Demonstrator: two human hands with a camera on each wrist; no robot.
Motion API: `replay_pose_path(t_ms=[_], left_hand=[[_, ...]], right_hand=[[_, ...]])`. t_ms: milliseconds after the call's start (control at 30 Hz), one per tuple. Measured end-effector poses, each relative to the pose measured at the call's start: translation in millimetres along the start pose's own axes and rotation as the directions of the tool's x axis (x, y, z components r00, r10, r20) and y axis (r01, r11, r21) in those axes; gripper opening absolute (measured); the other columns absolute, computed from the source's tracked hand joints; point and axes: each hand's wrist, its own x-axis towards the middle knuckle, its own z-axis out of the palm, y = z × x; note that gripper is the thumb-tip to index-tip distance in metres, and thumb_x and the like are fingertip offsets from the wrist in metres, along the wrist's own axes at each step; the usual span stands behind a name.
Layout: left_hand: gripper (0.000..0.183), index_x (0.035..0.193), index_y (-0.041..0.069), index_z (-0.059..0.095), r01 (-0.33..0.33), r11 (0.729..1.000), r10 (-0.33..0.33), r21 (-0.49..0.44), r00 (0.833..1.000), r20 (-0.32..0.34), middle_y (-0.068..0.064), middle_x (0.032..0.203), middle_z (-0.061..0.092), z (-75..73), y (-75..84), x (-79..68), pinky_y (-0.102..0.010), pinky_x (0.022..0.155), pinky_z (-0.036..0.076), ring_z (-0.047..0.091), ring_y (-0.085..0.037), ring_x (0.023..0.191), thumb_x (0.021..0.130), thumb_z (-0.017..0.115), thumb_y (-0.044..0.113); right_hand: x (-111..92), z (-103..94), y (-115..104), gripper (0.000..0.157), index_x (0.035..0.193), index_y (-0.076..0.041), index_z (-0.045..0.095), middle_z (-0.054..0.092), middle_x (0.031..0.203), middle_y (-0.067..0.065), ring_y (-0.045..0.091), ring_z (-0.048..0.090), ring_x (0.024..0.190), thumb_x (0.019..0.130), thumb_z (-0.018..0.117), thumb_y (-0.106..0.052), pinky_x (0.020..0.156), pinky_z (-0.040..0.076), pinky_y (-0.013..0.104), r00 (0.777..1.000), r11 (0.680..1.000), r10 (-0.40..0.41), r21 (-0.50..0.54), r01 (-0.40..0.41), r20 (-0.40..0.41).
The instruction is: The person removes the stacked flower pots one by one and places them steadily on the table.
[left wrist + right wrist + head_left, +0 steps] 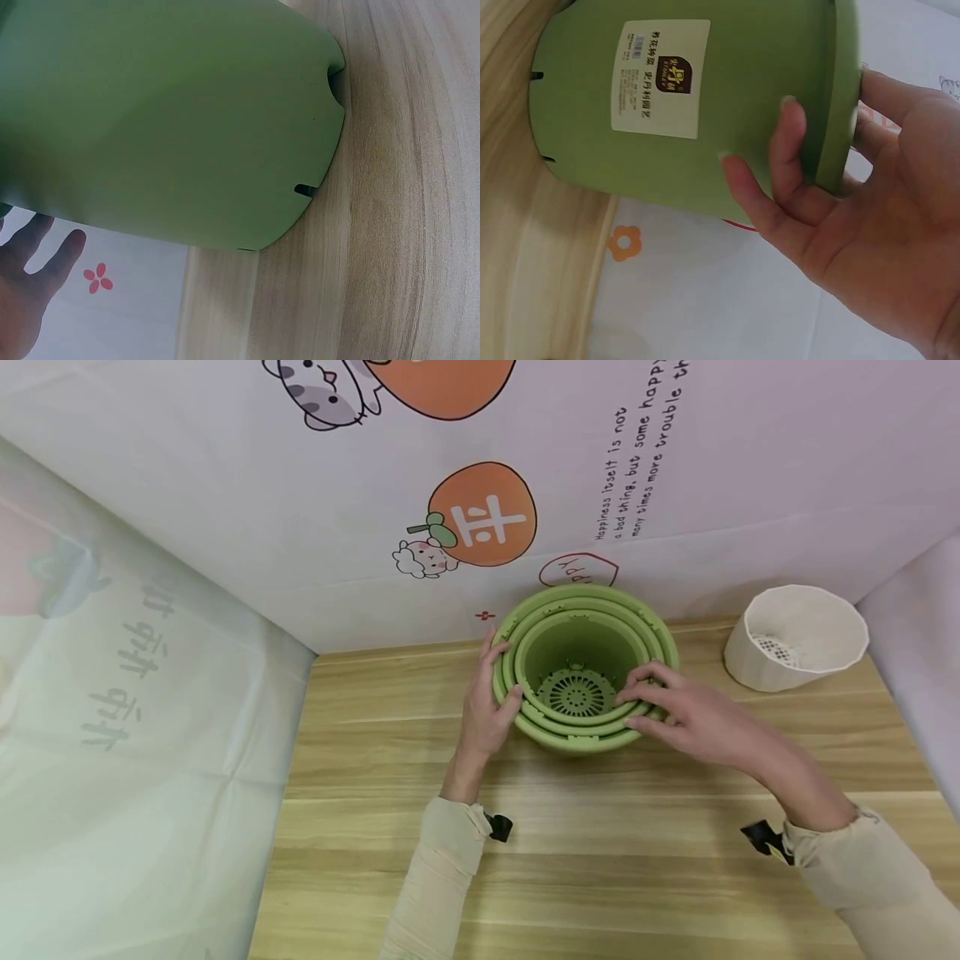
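Observation:
A stack of three nested green flower pots (585, 592) stands on the table, their rims forming rings. Slotted drainage holes show in the floor of the innermost pot (577, 639). My left hand (483, 710) grips the stack's left side, thumb over the rims and fingers around the outside. In the left wrist view, only part of that hand shows beside the outer wall of the pot (187, 127). At the right front, my right hand (690, 714) pinches the inner pot's rim, fingertips inside it. A printed label (660, 79) is on the outer pot's wall.
A white faceted pot (738, 660) with a perforated floor stands at the back right. Behind the wooden table (360, 827) rises a printed cloth wall (337, 510), close to the stack. Other cloth walls bound the left and right sides.

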Motion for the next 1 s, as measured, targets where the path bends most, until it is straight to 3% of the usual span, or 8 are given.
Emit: replay_pose_path(t_ms=[267, 367, 500, 667, 800, 867, 1000], left_hand=[[0.063, 0.143, 0.002, 0.043, -0.03, 1.0, 0.03, -0.007, 0.999, -0.015, -0.007, 0.164, 0.019, 2.6, -0.8, -0.5, -0.053, 0.115, 0.029, 0.028, -0.029, 0.147, 0.084, 0.054, 0.022], [0.062, 0.142, -0.003, 0.043, -0.031, 0.999, 0.031, -0.02, 0.999, -0.017, -0.014, 0.163, 0.02, 2.0, 4.2, -0.3, -0.055, 0.115, 0.027, 0.028, -0.035, 0.146, 0.084, 0.054, 0.016], [0.06, 0.139, -0.009, 0.043, -0.012, 0.999, 0.012, -0.043, 1.0, -0.016, -0.02, 0.161, 0.021, -4.3, 25.1, 0.7, -0.055, 0.116, 0.025, 0.027, -0.039, 0.145, 0.083, 0.053, 0.008], [0.057, 0.137, -0.009, 0.043, 0.016, 0.999, -0.016, -0.051, 1.0, -0.014, -0.02, 0.161, 0.022, -8.4, 41.3, 1.0, -0.057, 0.115, 0.025, 0.028, -0.038, 0.145, 0.084, 0.051, 0.011], [0.057, 0.137, -0.01, 0.043, 0.026, 0.998, -0.026, -0.06, 1.0, -0.008, -0.02, 0.162, 0.021, -8.2, 44.9, 1.5, -0.057, 0.116, 0.024, 0.027, -0.039, 0.146, 0.083, 0.052, 0.007], [0.058, 0.138, -0.01, 0.043, 0.024, 0.998, -0.024, -0.062, 1.0, -0.005, -0.019, 0.162, 0.021, -7.4, 43.6, 1.6, -0.056, 0.116, 0.024, 0.028, -0.038, 0.146, 0.083, 0.053, 0.006], [0.059, 0.141, -0.004, 0.043, 0.004, 0.999, -0.005, -0.042, 1.0, -0.014, -0.011, 0.163, 0.019, -1.4, 19.4, -0.2, -0.055, 0.116, 0.025, 0.028, -0.033, 0.146, 0.087, 0.053, 0.016]], right_hand=[[2, -4.5, -1, 0.028, 0.127, -0.019, 0.065, 0.048, 0.132, 0.002, -0.001, 0.048, 0.062, 0.1, 0.059, -0.023, 0.059, 0.047, 0.024, 0.999, 0.996, -0.024, -0.087, 0.028, 0.046], [2, -8.1, -4, 0.033, 0.132, -0.016, 0.063, 0.048, 0.14, 0.008, 0.005, 0.059, 0.074, 0.101, 0.058, -0.023, 0.065, 0.051, 0.031, 0.997, 0.989, -0.024, -0.142, 0.035, 0.076], [4, -13.2, -8, 0.037, 0.137, -0.017, 0.062, 0.046, 0.148, 0.014, 0.024, 0.067, 0.096, 0.101, 0.057, -0.025, 0.071, 0.055, 0.042, 0.994, 0.973, -0.032, -0.224, 0.056, 0.109], [10, -18.8, -15, 0.036, 0.134, -0.018, 0.064, 0.05, 0.141, 0.014, 0.023, 0.067, 0.088, 0.1, 0.059, -0.025, 0.069, 0.055, 0.041, 0.988, 0.967, -0.015, -0.249, 0.053, 0.152], [16, -25.6, -20, 0.035, 0.131, -0.02, 0.067, 0.054, 0.137, 0.013, 0.034, 0.067, 0.096, 0.097, 0.062, -0.03, 0.074, 0.057, 0.049, 0.979, 0.958, 0.03, -0.285, 0.03, 0.204], [18, -28.6, -21, 0.035, 0.13, -0.022, 0.067, 0.055, 0.137, 0.012, 0.039, 0.065, 0.103, 0.097, 0.063, -0.033, 0.079, 0.055, 0.054, 0.974, 0.954, 0.054, -0.301, 0.016, 0.222], [19, -30.7, -22, 0.034, 0.127, -0.025, 0.069, 0.057, 0.135, 0.009, 0.038, 0.065, 0.105, 0.096, 0.065, -0.035, 0.081, 0.055, 0.054, 0.973, 0.956, 0.071, -0.294, -0.004, 0.218]])
